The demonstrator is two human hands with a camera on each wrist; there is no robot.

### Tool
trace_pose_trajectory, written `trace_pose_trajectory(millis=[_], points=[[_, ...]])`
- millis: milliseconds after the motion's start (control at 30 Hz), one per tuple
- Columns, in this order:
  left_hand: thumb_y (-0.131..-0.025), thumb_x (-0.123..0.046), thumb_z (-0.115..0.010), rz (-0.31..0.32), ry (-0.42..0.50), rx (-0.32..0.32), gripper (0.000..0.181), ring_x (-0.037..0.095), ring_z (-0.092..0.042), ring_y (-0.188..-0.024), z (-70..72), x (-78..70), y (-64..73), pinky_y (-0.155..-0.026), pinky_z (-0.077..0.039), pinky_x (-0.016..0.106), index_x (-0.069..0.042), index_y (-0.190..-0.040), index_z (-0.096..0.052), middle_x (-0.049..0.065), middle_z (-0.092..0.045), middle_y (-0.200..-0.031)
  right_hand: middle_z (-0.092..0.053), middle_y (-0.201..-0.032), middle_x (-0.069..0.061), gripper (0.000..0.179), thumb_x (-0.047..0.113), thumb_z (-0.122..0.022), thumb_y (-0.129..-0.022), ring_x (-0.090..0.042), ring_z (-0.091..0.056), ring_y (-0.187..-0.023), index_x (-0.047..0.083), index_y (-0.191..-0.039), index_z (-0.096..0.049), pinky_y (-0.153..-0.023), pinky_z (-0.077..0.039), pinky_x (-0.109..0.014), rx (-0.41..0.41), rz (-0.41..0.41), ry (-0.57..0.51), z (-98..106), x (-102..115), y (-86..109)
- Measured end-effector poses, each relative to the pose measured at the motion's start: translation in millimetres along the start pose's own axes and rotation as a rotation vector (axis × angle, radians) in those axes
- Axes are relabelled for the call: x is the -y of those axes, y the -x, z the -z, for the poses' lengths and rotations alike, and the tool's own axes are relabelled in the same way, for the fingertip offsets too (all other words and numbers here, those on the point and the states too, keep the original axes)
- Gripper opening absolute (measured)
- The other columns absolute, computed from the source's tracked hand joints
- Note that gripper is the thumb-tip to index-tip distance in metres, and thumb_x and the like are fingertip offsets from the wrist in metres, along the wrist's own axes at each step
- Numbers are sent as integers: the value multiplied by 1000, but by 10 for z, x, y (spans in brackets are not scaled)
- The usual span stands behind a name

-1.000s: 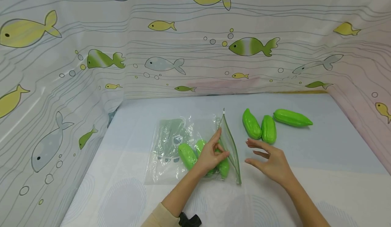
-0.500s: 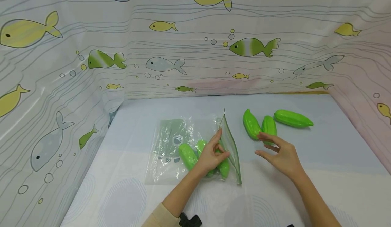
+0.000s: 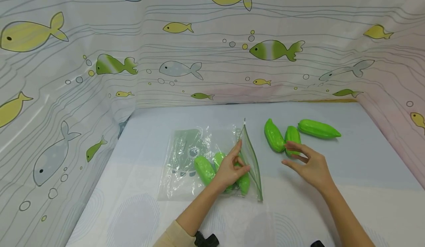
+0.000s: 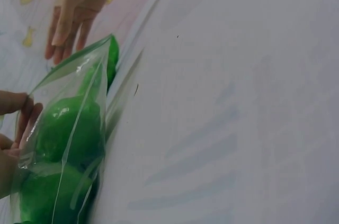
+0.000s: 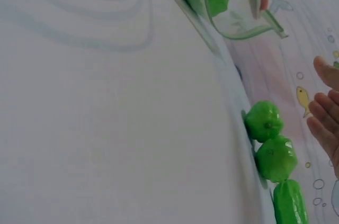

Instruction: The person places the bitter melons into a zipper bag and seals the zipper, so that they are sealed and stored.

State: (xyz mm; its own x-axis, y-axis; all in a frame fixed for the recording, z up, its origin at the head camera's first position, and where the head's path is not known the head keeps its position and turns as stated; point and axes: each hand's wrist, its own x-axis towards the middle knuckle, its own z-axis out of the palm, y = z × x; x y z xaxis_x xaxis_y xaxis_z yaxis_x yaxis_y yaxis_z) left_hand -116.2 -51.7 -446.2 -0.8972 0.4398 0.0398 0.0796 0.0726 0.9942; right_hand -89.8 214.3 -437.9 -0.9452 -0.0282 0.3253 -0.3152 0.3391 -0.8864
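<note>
Right grip (image 3: 312,165) hovering spread; middle green fruit (image 3: 292,137) lying just above it, right of frame centre, long axis running up-down; left grip (image 3: 229,171) farther off, pinching clear bag (image 3: 182,184)

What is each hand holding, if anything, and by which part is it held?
The left hand holds the clear bag at its open mouth; the right hand holds nothing.

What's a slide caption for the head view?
Left hand holds an open bag of green vegetables; empty right hand hovers near three loose ones.
</note>
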Motion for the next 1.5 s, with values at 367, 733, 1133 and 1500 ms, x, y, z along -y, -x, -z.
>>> trace_pose_trajectory(millis=[367,733,1133,1500], points=[[-83,9,-68,-1,11,-10,88,6,-57,-80,-10,18,0,-67,-55,19,-7,-153,-17,7,-13,-160,-64,-115,-23,59,-10,-80,-69,0,-60,-104,-7,-124,-59,-84,-53,-25,-30,11,16,44,-31,-49],[-83,7,-69,4,8,-19,89,8,-57,-81,-14,13,16,-66,-55,18,-9,-154,-18,6,-14,-160,-63,-116,-24,62,-10,-81,-68,2,-60,-104,-6,-126,-58,-84,-52,-22,-47,-1,10,73,-24,-49],[-82,8,-69,-7,0,-19,89,8,-57,-80,-8,7,3,-66,-55,18,-6,-153,-17,7,-14,-160,-64,-115,-22,63,-12,-81,-67,2,-60,-104,-8,-126,-58,-84,-52,-21,-58,9,14,86,-39,-61],[-83,8,-69,-3,-8,-17,89,6,-57,-80,-13,1,11,-70,-56,20,-7,-153,-16,8,-13,-160,-65,-115,-16,61,-10,-81,-69,2,-60,-104,-9,-125,-57,-85,-52,-23,-47,-8,3,70,-45,-58]])
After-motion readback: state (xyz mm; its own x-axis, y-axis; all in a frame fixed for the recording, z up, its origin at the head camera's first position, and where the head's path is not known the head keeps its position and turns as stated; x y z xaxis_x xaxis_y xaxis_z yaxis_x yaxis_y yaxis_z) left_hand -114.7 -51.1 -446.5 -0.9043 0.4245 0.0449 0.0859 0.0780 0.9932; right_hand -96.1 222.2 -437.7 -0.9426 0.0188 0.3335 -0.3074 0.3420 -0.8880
